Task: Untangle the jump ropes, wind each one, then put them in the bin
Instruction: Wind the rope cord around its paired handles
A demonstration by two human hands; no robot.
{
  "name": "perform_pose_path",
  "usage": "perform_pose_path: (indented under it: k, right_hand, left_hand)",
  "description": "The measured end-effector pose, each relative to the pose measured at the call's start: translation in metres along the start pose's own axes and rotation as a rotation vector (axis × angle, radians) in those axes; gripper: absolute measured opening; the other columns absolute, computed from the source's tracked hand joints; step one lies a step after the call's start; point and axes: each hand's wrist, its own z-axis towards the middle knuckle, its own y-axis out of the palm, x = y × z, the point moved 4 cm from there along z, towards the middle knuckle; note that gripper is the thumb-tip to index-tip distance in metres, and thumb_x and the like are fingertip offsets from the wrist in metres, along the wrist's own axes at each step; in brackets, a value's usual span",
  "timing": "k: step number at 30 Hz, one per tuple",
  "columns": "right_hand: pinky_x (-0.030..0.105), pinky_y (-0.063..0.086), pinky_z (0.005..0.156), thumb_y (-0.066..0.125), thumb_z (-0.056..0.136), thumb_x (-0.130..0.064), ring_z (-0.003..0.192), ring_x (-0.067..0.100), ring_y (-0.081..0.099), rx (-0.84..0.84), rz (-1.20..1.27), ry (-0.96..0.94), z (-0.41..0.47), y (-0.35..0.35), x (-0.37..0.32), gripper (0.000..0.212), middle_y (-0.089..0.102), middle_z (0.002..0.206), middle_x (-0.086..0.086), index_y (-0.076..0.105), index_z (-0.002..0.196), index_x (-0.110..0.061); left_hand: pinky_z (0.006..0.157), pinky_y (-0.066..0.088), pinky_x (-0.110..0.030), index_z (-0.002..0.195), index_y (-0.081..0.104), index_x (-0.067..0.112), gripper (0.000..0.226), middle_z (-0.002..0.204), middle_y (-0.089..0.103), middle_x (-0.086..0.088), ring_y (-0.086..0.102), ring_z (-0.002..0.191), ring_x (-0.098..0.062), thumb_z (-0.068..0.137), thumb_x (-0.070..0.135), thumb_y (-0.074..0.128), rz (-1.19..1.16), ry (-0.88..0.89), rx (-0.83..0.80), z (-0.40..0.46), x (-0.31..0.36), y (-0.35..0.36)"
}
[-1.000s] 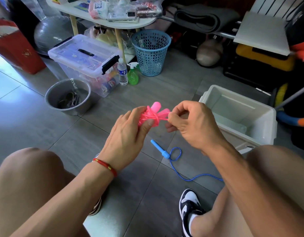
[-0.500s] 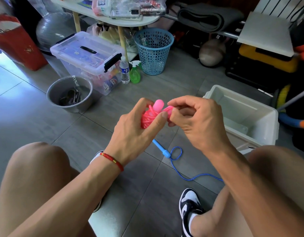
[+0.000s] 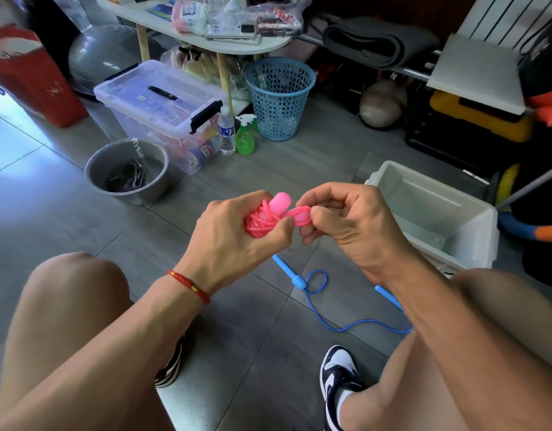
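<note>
- The pink jump rope [image 3: 263, 220] is held above the floor, between the knees, already wound into a tight bundle; its two pale pink handles stick out of the top of the bundle, toward the right.
- The bundle is gripped by the left hand [image 3: 234, 241], with the fingers curled behind it and the thumb pressed across its front.
- A last loop of pink cord is pinched at the right end of the bundle by the thumb and forefinger of the right hand [image 3: 349, 222]; the other fingers of this hand are curled under it.
- The white bin [image 3: 473, 213] stands open on the floor to the right, just beyond the right hand, so this hand is the nearer one for the drop.
- The blue jump rope [image 3: 318, 301] lies loose on the floor below the hands, not yet wound, one handle pointing up and to the left.
- It is judged that the loop must first be secured, and then the bundle carried to the right.
</note>
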Motion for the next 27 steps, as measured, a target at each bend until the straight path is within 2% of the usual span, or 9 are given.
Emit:
perform_pose_path:
  k: [3,8,11,14,18,21,24,27]
  right_hand:
    - [0.026,0.055,0.059,0.05,0.093,0.017,0.057,0.017,0.063,-0.056,0.059,0.053,-0.002,0.003,0.003,0.025,0.069,0.067,0.009,0.068,0.091,0.001]
    - [0.024,0.052,0.058,0.053,0.091,0.012,0.055,0.016,0.058,-0.077,0.137,0.103,-0.01,0.003,0.006,0.021,0.064,0.064,0.008,0.067,0.091,-0.002]
    - [0.025,0.051,0.056,0.054,0.09,0.015,0.053,0.016,0.056,-0.116,0.21,0.12,-0.016,0.012,0.008,0.022,0.063,0.065,0.008,0.066,0.097,-0.002]
    - [0.027,0.055,0.06,0.05,0.095,0.016,0.06,0.017,0.061,-0.117,0.319,0.116,-0.019,0.013,0.003,0.024,0.067,0.077,0.011,0.062,0.11,0.001]
    - [0.04,0.062,0.073,0.052,0.091,0.015,0.078,0.029,0.071,-0.039,-0.001,0.041,-0.019,-0.006,-0.003,0.032,0.072,0.099,0.019,0.068,0.113,-0.001]
    - [0.041,0.063,0.073,0.059,0.097,0.004,0.083,0.033,0.073,-0.071,-0.072,0.001,-0.025,-0.003,-0.005,0.022,0.073,0.096,0.018,0.068,0.116,-0.002]
    - [0.041,0.063,0.076,0.063,0.096,0.001,0.082,0.034,0.075,-0.05,-0.083,-0.025,-0.026,-0.009,-0.008,0.021,0.075,0.095,0.018,0.068,0.117,-0.001]
    - [0.046,0.063,0.078,0.065,0.095,-0.001,0.078,0.025,0.077,0.028,-0.185,-0.066,-0.027,-0.02,-0.01,0.018,0.078,0.091,0.009,0.07,0.112,-0.004]
  left_hand:
    - [0.05,0.031,-0.032,0.067,0.045,0.013,0.046,0.056,0.036,-0.006,0.036,0.055,-0.026,0.084,0.051,0.065,-0.003,0.044,-0.026,-0.001,0.001,-0.003]
    - [0.051,0.03,-0.024,0.063,0.044,0.029,0.036,0.054,0.039,-0.001,0.036,0.05,-0.015,0.084,0.043,0.068,-0.032,0.106,-0.06,-0.002,0.005,-0.006]
    - [0.052,0.032,-0.024,0.068,0.053,0.019,0.032,0.057,0.043,-0.001,0.039,0.053,-0.015,0.085,0.043,0.066,-0.146,0.112,-0.059,-0.003,0.014,-0.002]
    - [0.054,0.036,-0.024,0.077,0.058,0.016,0.031,0.063,0.05,0.001,0.044,0.056,-0.014,0.084,0.045,0.066,-0.148,0.089,0.012,0.004,0.015,-0.005]
    - [0.058,0.045,-0.028,0.088,0.059,0.019,0.022,0.068,0.058,0.001,0.053,0.061,-0.019,0.08,0.036,0.072,-0.064,0.09,0.002,0.006,0.011,-0.004]
    - [0.061,0.051,-0.034,0.093,0.059,0.02,0.03,0.072,0.064,0.001,0.058,0.064,-0.024,0.077,0.04,0.075,-0.065,0.098,-0.012,0.006,0.015,0.006]
    - [0.067,0.052,-0.034,0.098,0.06,0.021,0.038,0.08,0.069,0.004,0.063,0.071,-0.019,0.076,0.045,0.08,-0.08,0.095,-0.04,0.01,0.016,0.009]
    - [0.083,0.052,-0.028,0.104,0.063,0.024,0.046,0.096,0.07,0.013,0.066,0.092,-0.009,0.075,0.054,0.083,-0.107,0.098,-0.056,0.011,0.015,0.014]
